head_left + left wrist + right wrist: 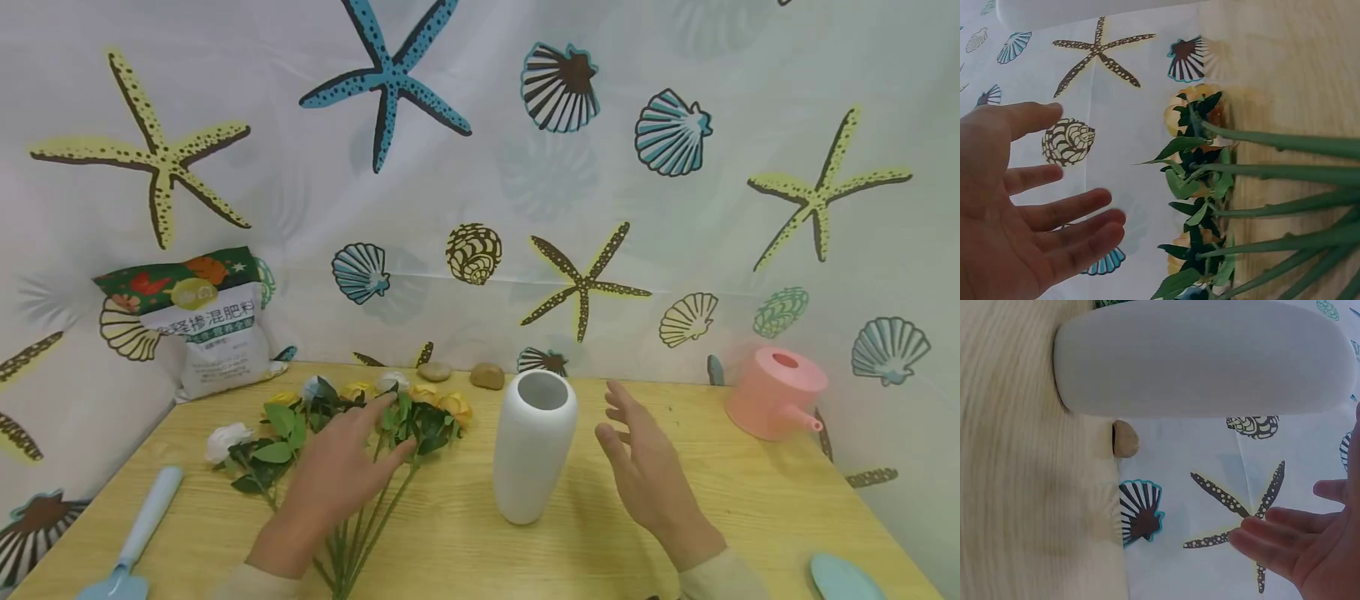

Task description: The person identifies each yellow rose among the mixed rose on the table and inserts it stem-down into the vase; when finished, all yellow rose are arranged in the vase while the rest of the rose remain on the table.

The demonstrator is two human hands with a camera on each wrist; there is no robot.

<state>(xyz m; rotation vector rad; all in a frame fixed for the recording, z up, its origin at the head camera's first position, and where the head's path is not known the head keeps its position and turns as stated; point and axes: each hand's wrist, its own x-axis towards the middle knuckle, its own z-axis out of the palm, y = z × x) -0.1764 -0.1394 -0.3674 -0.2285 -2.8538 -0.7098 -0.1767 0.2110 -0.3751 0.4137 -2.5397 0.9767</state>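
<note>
At the near edge of the wooden table (450, 542), a pale blue trowel (146, 521) lies on the left, its blade cut off by the frame, and a light blue rounded object (846, 577) shows partly at the lower right. Slightly farther in are the person's two hands, both bare with beige sleeves at the wrists.

The left hand (337, 467) hovers above the bunch of flowers (281, 451), fingers spread and thumb held apart; it grips nothing, and the left wrist view shows it clear of the stems (1291, 172). The right hand (648, 471) is raised just beside the white vase (528, 458) — fingers extended, thumb apart, nothing held, a gap between it and the vase.

The flowers lie on the table to the left of the vase, green stems gathered toward the person, white, yellow, orange-yellow and pale blue heads pointing away. The vase stands on its base between the hands, its round mouth facing up.

Beyond, a pink watering can (768, 396) stands at the right, two brown stones (487, 376) sit near the back edge, and a printed bag (225, 342) stands at the back left — all before a white cloth (450, 192) patterned with starfish and shells.
</note>
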